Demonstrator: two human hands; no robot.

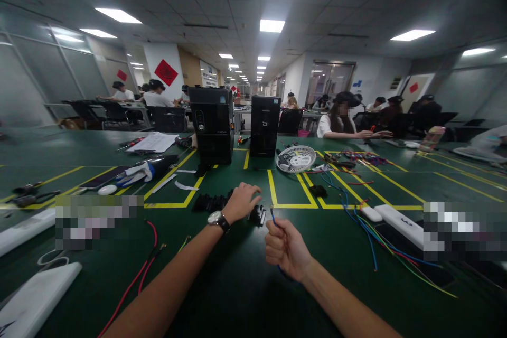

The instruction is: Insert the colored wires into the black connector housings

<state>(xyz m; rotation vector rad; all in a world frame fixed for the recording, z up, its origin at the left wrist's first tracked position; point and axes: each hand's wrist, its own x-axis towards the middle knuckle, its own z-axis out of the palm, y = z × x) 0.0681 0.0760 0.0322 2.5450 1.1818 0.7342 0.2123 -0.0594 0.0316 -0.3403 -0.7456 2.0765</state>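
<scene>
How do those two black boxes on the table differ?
The left box looks wider than the right box. The left box has a rounded panel on its front; the right box shows a small pale symbol. Both are black and stand upright on the green table.

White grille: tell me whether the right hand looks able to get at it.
Probably yes: only bare table seems to lie between the right hand and the white grille, though it sits farther off and that hand grips a blue wire.

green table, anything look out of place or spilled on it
A bit untidy: loose wires straggle in a tangle at the right, and white strips lie askew near the yellow lines. No spill or clear damage shows.
</scene>
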